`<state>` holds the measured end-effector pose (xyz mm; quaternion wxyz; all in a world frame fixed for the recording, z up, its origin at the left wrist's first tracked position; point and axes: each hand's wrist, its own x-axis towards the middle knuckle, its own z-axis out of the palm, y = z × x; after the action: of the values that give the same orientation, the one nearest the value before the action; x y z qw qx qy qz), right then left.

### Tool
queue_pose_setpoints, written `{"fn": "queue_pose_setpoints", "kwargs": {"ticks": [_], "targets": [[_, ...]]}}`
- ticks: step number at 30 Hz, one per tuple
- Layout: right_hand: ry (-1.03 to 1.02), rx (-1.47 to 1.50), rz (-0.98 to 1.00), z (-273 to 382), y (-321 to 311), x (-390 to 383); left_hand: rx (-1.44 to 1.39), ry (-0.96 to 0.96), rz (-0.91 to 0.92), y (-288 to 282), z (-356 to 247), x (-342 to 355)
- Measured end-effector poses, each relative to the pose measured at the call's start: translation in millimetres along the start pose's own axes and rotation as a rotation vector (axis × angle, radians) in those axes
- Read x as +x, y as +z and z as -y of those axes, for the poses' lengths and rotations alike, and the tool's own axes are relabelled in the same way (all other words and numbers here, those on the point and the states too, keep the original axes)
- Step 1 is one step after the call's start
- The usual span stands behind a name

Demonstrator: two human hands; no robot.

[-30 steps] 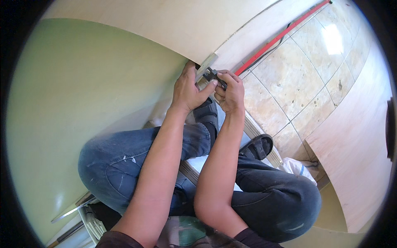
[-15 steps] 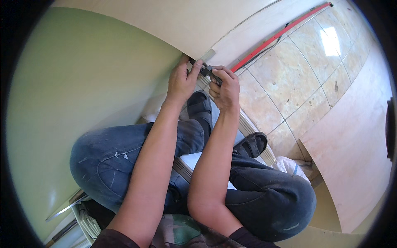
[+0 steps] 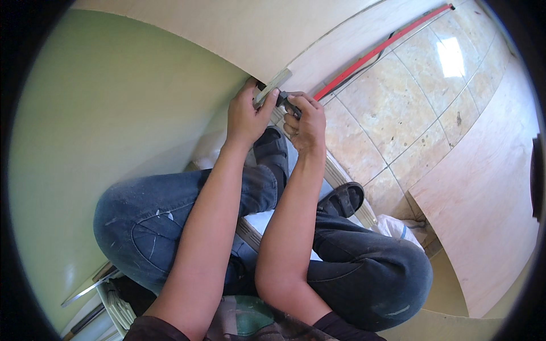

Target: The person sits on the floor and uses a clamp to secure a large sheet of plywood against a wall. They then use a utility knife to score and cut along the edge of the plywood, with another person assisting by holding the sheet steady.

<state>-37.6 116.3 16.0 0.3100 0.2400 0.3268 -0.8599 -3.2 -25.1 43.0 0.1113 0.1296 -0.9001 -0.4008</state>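
From my end: R hand [image 3: 307,116] clenched round black tool [image 3: 282,98]; tool's head pokes out past fingertips, up-left, by pale edge strip [image 3: 274,85]. L hand [image 3: 243,116] curls at strip, thumb nr tool; can't tell if gripping.

No lettering, label, number or sign can be read here.

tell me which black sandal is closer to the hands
The left sandal: it shows just below the left hand, while the right sandal lies lower and farther right.
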Motion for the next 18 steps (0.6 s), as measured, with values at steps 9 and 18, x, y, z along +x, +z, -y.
{"fn": "queue_pose_setpoints", "kwargs": {"ticks": [9, 18], "targets": [[0.001, 0.010, -0.007, -0.8, 4.2, 1.5, 0.137, 0.016, -0.163, 7.8, 5.4, -19.3], [-0.028, 0.017, 0.004, -5.0, 7.6, 7.4, 0.094, -0.224, -0.411, 25.9, 4.4, -48.6]]}}
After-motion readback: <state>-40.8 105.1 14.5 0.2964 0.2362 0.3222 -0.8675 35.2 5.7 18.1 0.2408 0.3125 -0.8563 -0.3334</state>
